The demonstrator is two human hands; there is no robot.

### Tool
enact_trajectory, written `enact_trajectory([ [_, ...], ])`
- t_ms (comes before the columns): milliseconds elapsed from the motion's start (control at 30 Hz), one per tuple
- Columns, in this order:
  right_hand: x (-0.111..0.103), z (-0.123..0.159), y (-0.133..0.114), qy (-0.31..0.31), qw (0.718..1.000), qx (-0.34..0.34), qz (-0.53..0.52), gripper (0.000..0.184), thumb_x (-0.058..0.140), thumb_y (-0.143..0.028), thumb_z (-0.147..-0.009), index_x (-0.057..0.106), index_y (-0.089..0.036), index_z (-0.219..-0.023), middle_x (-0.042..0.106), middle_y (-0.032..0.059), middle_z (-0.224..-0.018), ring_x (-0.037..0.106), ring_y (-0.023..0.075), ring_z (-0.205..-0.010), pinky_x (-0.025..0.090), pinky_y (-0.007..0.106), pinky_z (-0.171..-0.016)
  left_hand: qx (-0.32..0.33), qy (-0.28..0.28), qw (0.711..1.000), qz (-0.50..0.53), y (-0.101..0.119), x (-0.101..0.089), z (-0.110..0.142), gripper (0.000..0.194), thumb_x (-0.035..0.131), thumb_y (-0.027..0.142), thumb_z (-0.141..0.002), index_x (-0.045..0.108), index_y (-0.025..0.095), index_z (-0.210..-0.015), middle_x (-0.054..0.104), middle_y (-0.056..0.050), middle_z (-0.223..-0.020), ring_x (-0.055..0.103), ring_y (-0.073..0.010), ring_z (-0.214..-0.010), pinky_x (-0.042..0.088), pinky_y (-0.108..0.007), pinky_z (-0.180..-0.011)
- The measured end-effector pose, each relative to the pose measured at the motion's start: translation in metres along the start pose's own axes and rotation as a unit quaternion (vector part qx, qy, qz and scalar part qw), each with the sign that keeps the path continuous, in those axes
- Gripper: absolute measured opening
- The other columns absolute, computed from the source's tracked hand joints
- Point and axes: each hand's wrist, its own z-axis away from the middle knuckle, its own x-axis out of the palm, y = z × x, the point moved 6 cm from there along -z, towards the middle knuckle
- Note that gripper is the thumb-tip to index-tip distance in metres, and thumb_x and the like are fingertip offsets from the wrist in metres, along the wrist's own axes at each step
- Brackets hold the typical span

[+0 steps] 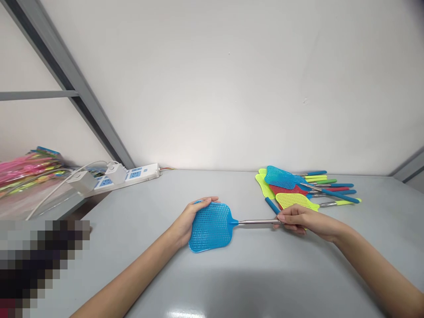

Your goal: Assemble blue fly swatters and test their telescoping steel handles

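A blue fly swatter (212, 226) lies across the grey table (251, 274), its mesh head to the left and its thin metal rod running right. My left hand (189, 219) curls round the far and left edge of the mesh head. My right hand (298, 218) is closed on the rod's right end, where the handle is hidden under the fingers. Just behind my right hand lies a pile of fly swatters (298, 185) in blue, yellow-green and red, handles pointing right.
A white power strip (132, 176) with plugged-in adapters and white cables lies at the table's back left by the wall. Pink and multicoloured packaged items (26, 170) are stacked at far left. A grey metal frame (82, 101) slants up the wall.
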Motion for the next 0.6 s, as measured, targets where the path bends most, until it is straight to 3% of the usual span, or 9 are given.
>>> enact_trajectory([
  [600,0.0051,-0.0029,0.0038,-0.002,1.000,0.003,-0.020,0.031,0.052,-0.043,-0.078,0.065,-0.015,-0.074,0.038,-0.0054,-0.053,0.030,0.0064,-0.042,0.026,0.022,-0.047,-0.015,0.027,1.000,-0.002,-0.0014,-0.0050,-0.0021,0.032,0.060,0.033,-0.073,0.060,0.018,-0.101,0.064,-0.007,-0.087,0.063,-0.0229,-0.079,0.050,-0.035,-0.073],
])
